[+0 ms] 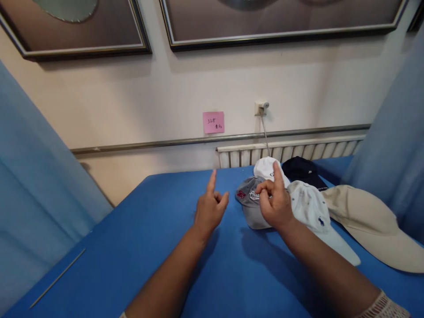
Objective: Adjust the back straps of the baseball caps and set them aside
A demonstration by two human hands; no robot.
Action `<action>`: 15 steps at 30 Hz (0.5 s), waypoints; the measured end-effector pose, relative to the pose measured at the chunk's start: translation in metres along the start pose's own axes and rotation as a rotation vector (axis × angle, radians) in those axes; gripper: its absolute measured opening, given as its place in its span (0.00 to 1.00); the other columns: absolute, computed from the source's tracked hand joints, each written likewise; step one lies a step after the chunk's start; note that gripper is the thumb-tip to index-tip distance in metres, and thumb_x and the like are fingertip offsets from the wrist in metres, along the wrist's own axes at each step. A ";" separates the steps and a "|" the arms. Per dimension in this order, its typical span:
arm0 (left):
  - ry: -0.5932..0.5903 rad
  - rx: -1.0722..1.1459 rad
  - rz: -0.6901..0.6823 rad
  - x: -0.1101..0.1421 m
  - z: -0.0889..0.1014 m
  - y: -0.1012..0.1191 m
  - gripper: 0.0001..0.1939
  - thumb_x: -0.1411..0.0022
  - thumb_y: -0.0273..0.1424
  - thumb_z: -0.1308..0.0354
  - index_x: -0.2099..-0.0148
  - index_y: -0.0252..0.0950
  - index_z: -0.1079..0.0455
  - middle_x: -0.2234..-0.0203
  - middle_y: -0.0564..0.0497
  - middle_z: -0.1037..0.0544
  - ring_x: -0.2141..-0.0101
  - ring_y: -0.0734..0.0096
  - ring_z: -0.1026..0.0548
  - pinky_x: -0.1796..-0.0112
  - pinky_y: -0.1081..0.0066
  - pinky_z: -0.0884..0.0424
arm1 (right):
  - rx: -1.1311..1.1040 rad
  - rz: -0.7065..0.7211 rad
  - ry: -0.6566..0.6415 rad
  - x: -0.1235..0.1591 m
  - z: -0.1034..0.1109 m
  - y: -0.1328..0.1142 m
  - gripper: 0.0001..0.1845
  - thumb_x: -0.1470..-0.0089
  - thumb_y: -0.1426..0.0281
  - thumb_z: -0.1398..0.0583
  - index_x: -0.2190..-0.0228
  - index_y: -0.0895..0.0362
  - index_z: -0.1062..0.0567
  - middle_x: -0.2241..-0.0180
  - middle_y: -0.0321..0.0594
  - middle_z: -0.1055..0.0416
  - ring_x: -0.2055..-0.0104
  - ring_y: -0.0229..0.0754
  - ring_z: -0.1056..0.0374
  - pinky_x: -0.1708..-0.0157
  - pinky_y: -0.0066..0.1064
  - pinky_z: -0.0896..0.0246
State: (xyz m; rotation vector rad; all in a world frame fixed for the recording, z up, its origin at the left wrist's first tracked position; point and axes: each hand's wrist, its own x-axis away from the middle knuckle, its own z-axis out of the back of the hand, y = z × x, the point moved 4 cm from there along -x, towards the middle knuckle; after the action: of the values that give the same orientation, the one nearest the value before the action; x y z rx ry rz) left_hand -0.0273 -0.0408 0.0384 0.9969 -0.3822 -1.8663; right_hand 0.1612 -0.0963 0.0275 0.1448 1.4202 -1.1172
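Note:
My left hand (211, 207) is raised above the blue-covered table (139, 251), its index finger stretched up and thumb apart, the other fingers curled. Nothing is in it. My right hand (274, 201) also points its index finger upward with the rest bent, and holds nothing. Behind the right hand and partly covered by it is a grey cap (253, 212) with lettering and a red patch. A white cap (263, 167) stands just beyond. To the right lie a pale cap with a small dark emblem (308, 203), a black cap (298, 170) and a beige long-brimmed cap (367, 216).
A thin stick (58, 278) lies near the table's left edge. Blue curtains (33, 176) hang on both sides. Along the wall run a metal rail (159, 144) and a radiator (245, 157). A pink note (213, 122), a plugged socket (261, 108) and picture frames (281, 39) are above.

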 end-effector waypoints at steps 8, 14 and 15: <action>0.561 0.032 -0.295 0.006 0.026 0.048 0.43 0.42 0.25 0.46 0.30 0.35 0.66 0.85 0.65 0.40 0.84 0.81 0.41 0.75 0.79 0.36 | -0.096 0.000 0.238 -0.029 0.024 -0.023 0.46 0.50 0.79 0.49 0.34 0.56 0.64 0.76 0.32 0.32 0.78 0.38 0.36 0.79 0.28 0.37; 0.525 -0.022 -0.327 0.007 0.019 0.041 0.45 0.41 0.26 0.47 0.30 0.36 0.71 0.84 0.64 0.39 0.83 0.79 0.39 0.73 0.77 0.35 | -0.075 -0.028 0.194 -0.024 0.022 -0.017 0.47 0.50 0.78 0.49 0.34 0.57 0.66 0.76 0.33 0.32 0.78 0.39 0.36 0.76 0.30 0.35; 0.469 -0.058 -0.245 0.001 0.018 0.034 0.45 0.41 0.27 0.47 0.30 0.35 0.72 0.84 0.64 0.39 0.83 0.78 0.39 0.73 0.76 0.35 | -0.039 -0.059 0.162 -0.025 0.018 -0.010 0.46 0.50 0.78 0.50 0.34 0.57 0.66 0.76 0.33 0.31 0.78 0.39 0.36 0.75 0.31 0.35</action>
State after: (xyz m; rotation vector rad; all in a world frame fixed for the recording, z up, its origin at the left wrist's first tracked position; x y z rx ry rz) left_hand -0.0208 -0.0609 0.0701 1.4465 0.0765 -1.7697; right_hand 0.1725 -0.1007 0.0577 0.1701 1.5977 -1.1461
